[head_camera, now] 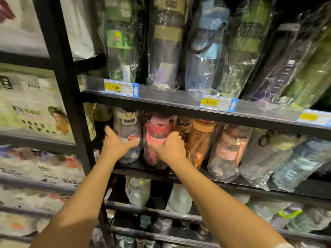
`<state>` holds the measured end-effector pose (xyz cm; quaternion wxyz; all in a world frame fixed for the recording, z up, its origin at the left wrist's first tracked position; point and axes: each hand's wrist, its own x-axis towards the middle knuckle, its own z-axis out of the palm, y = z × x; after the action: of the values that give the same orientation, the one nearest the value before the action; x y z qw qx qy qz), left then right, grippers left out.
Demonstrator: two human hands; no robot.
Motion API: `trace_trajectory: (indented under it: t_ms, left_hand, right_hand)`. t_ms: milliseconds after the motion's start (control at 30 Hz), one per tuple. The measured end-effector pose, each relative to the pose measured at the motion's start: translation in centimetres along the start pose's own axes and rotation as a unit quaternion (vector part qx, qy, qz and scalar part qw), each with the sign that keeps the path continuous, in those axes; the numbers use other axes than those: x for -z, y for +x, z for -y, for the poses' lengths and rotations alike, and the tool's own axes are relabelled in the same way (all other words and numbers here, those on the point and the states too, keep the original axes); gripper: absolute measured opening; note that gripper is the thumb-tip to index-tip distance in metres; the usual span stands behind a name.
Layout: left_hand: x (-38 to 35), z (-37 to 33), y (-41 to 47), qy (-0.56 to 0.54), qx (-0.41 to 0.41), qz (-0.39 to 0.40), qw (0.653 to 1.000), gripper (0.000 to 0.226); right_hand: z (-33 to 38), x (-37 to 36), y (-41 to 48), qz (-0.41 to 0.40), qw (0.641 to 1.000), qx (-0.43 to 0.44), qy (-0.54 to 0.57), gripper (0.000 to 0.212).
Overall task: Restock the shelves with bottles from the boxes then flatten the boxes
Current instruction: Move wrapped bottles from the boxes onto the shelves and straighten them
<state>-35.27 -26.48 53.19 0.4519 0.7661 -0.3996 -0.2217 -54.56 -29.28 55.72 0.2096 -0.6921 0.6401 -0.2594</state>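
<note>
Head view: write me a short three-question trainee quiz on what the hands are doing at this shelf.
1. True or false: the left hand hangs idle and touches nothing.
2. Multiple choice: which lid colour has the bottle that the right hand grips? A) blue-lidded B) red-lidded C) green-lidded
3. Fill in: the leftmost yellow price tag reads ____.

Key
1. False: its thumb and fingers wrap the pale-lidded bottle on the middle shelf.
2. B: the red-lidded bottle, next to the pale-lidded one.
3. 17.00
</note>
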Motion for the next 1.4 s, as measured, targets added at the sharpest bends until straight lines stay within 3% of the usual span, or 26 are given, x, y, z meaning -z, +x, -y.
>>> trace_trajectory:
  t_ms: [67, 167, 267, 400, 533, 767, 933, 1033, 1200, 1400]
  left_hand:
    - [-0.6, 0.4, 1.0, -0.03, -0.006, 0.005, 1.0, 0.133]
    - [-1.0, 1.0, 1.9, -0.029, -0.02, -0.01, 0.999, 0.101]
    - [-1.0, 1.6, 2.3, -0.012, -0.035, -0.019, 0.999, 0.082]
    - [-0.3, 2.4, 2.2, -0.01, -0.053, -0.023, 0.998, 0.103]
    - [0.0, 2.9, 1.6, -0.039, -0.074, -0.028, 0.996, 0.102]
    - [0.4, 2.3, 0.8, -0.048, -0.043, -0.007, 0.998, 0.121]
    - [1.1, 1.7, -1.2, -0.039, -0.039, -0.008, 0.998, 0.121]
    - [1.6, 1.4, -3.6, 0.025, -0.035, -0.029, 0.999, 0.114]
    - [1.8, -0.9, -9.4, 0.248, -0.084, -0.039, 0.964, 0.077]
    - [0.3, -5.0, -17.4, 0.389, -0.12, -0.01, 0.913, 0.067]
  right_hand:
    - [0.2, -0.6, 0.5, -0.006, 1.0, 0.007, 0.01, 0.103]
    - [0.4, -1.4, 0.7, -0.011, 0.999, 0.029, 0.035, 0.093]
    - [0.6, -1.6, 0.7, -0.015, 0.997, 0.029, 0.066, 0.072]
    - [0.4, -1.3, 0.4, -0.013, 0.994, 0.029, 0.101, 0.074]
    - [0.0, -0.9, 0.0, -0.011, 0.993, 0.036, 0.112, 0.079]
    - [0.3, -0.6, -0.7, -0.01, 0.998, 0.045, 0.049, 0.076]
    - [-0.2, 0.4, -1.4, -0.008, 0.998, 0.053, 0.014, 0.078]
    - [-0.9, 1.2, -2.4, -0.015, 0.996, 0.085, -0.032, 0.071]
    - [-2.8, 3.4, -4.9, -0.04, 0.979, 0.149, -0.133, 0.089]
    - [-7.1, 7.8, -8.4, 0.017, 0.952, 0.187, -0.241, 0.072]
